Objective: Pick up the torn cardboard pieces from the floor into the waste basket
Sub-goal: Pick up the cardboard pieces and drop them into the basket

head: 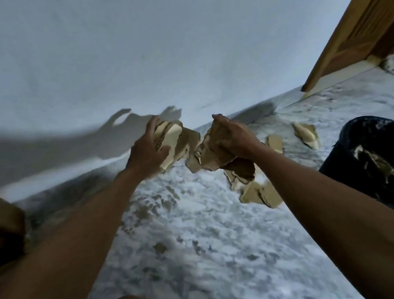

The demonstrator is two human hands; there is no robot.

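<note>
Torn cardboard pieces are in three places: some gripped in both hands, some loose on the floor, some already in the waste basket. Nearest, at mid-frame, the left hand (149,151) curls round a stack of pale scraps (172,142), and the right hand (229,136) clutches a crumpled brown wad (217,156). Below and beyond them, loose pieces (260,193) lie on the marbled floor (203,237), with two more (306,134) farther off near the wall. The black waste basket (343,154) sits at the right edge, holding a few pale scraps. Both bundles look ragged and overfull, so a scrap could slip out on the way across, or catch the rim and fall outside.
</note>
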